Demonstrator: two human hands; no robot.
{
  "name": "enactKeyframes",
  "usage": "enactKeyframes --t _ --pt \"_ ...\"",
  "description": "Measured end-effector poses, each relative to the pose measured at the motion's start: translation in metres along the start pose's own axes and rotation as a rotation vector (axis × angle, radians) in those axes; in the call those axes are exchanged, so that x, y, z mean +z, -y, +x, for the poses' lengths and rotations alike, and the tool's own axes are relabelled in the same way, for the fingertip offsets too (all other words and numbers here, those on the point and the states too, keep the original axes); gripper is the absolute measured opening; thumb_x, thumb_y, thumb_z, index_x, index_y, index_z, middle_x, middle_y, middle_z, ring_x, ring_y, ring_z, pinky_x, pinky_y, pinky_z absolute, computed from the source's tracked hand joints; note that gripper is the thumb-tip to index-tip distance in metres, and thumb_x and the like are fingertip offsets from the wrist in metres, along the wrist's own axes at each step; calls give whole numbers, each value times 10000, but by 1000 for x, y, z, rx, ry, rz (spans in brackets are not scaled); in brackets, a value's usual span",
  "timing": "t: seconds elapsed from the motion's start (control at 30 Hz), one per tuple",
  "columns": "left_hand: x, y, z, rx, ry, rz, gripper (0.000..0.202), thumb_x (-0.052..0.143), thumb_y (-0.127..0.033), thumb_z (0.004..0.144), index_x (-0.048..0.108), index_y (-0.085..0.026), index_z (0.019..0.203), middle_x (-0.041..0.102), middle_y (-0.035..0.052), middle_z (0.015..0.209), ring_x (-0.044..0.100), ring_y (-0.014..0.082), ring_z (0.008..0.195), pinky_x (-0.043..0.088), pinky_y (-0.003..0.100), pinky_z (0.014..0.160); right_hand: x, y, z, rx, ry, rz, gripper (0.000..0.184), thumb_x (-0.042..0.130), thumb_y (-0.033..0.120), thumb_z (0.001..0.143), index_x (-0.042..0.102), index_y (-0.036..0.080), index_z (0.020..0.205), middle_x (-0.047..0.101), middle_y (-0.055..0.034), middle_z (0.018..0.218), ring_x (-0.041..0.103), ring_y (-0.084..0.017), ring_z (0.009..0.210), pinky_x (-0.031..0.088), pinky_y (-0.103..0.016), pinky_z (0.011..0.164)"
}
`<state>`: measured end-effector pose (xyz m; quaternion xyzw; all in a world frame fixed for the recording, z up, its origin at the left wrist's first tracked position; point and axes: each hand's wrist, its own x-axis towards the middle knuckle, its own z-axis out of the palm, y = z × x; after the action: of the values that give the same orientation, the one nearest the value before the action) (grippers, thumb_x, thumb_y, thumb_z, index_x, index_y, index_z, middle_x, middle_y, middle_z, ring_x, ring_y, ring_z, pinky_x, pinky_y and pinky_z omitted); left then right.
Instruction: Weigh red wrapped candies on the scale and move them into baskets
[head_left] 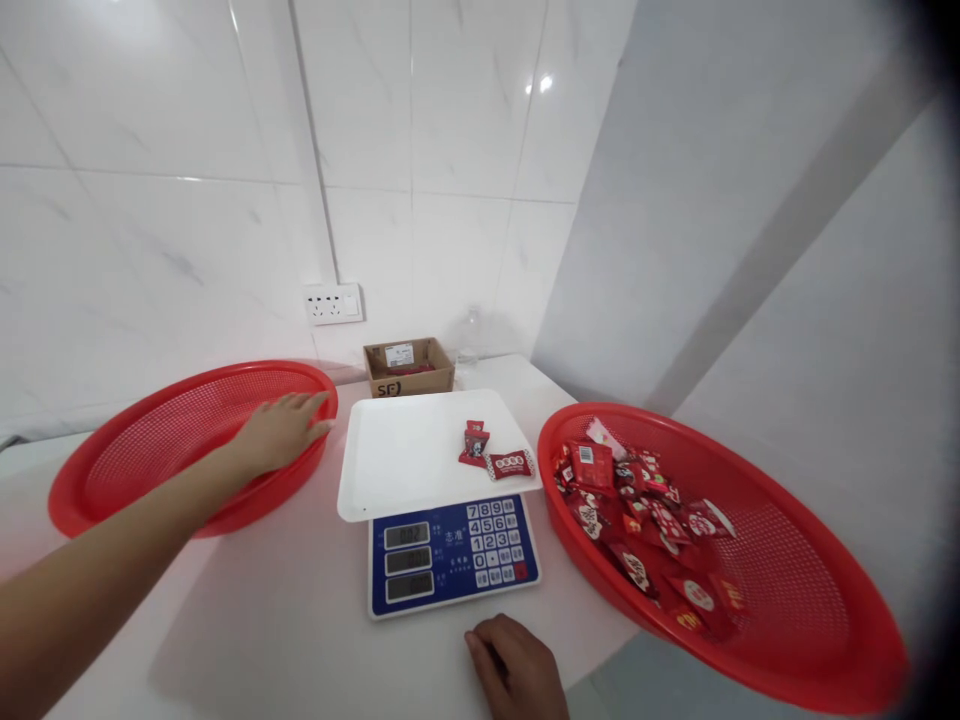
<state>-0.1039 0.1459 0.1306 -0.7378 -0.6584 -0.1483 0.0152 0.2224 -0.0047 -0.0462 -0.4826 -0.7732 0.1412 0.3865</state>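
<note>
From where I stand, the person's left hand [281,435] is stretched out palm down with its fingers spread wide, reaching the near-right rim of a red mesh basket [71,490] that spreads out beneath it and to its left. The right hand [517,668] lies low over the tabletop [292,630], its fingers folded in a loose curl; its palm is hidden, so I cannot tell whether anything is inside. Just beyond that hand sits a blue-faced scale [454,553], keypad toward it, display figures too faint to read surely. The scale's white tray [401,455] lies between the two hands and farther off, carrying a few small red packets [510,464] at its right side, straight beyond the right hand. To the right of that hand stands a second red basket [795,590], many red wrapped sweets [637,565] heaped toward its left side. Past the tray, farther away than either hand, are an open cardboard box [412,385] with something red in it and a clear bottle [472,335].
</note>
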Motion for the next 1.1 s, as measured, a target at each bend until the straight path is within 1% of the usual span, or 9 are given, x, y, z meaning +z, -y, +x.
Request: enactKeyframes --t 0.07,0.17,0.3,0.4,0.5,0.63,0.8,0.93,1.1 --pt "13 -36 8 99 70 -13 575 348 -508 855 411 -160 1309 463 149 1341 398 311 1245 313 459 998 0 0 0 3 -2 -3 340 376 363 917 556 208 673 585 3 593 556 -112 555 392 -217 517" --pt "40 -94 20 246 181 -57 642 271 -553 874 265 -178 1396 374 141 1414 377 251 1278 334 379 1008 0 0 0 8 -14 -10 347 375 365 917 555 204 668 586 1 594 558 -112 559 390 -214 524" --pt "76 -164 29 410 255 -82 698 279 -601 854 258 -165 1399 351 186 1414 346 283 1294 343 396 996 1 -1 -2 9 -16 -20 356 366 361 917 557 201 664 587 -2 595 561 -111 565 394 -207 535" --pt "91 -201 34 530 260 -81 660 300 -622 836 319 -233 1368 357 160 1410 365 315 1270 338 455 983 1 -4 -3 7 -13 -37 334 382 353 910 570 200 680 591 -1 598 561 -107 562 396 -203 542" --pt "95 -219 39 624 251 -65 536 381 -564 837 436 -259 1274 478 126 1306 456 306 1176 384 448 929 3 -6 -4 -8 -16 -55 331 380 349 911 574 200 689 595 -2 600 562 -108 562 393 -203 539" --pt "91 -211 44 628 217 -27 319 413 -375 859 539 -202 1097 588 124 1093 548 280 1016 455 393 787 4 -8 -4 -18 -19 -52 342 377 355 912 576 197 684 592 0 592 555 -104 549 388 -202 529" --pt "74 -171 37 518 178 -23 220 429 -257 828 532 -211 1017 630 53 978 616 198 819 460 292 665 4 -7 -4 -14 -22 -55 356 372 367 915 570 197 672 581 1 578 553 -106 539 391 -203 524" --pt "40 -125 21 345 72 -44 258 387 -324 864 488 -223 1078 635 37 1028 613 196 859 451 289 702 3 -8 -3 -25 -15 -39 325 390 346 910 565 203 675 580 2 579 555 -110 536 399 -204 522" --pt "-16 -55 -10 4 -93 -33 378 353 -419 883 457 -218 1186 607 65 1127 592 236 942 450 314 713 4 -10 -4 -39 0 -13 303 402 338 913 559 210 687 583 6 592 561 -112 543 404 -205 523"
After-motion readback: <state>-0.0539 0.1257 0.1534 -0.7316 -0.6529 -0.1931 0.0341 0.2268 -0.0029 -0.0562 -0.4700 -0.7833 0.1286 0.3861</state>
